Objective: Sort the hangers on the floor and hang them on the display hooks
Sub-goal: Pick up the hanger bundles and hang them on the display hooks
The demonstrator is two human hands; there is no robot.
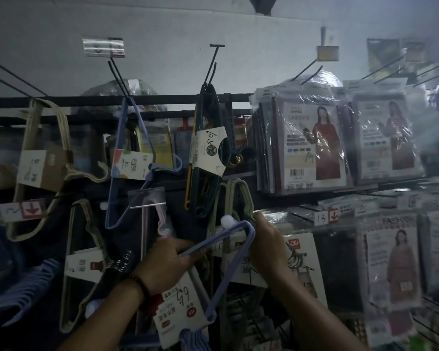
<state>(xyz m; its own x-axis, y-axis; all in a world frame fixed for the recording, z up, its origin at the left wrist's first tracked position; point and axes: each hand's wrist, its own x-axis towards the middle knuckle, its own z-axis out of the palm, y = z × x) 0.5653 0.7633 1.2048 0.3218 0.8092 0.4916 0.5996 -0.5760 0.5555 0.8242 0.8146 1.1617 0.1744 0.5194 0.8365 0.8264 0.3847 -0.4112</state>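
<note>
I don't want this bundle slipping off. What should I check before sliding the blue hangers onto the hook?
1. Left hand grips one arm of the blue hanger bundle: ok.
2. Right hand holds the bundle's upper corner: ok.
3. White-tipped hook is in view, right beside that corner: ok.
4. Bundle is already threaded over the hook: cannot tell.
5. Beige hangers just above hang on this same hook, which would mix the colours: cannot tell.
</note>
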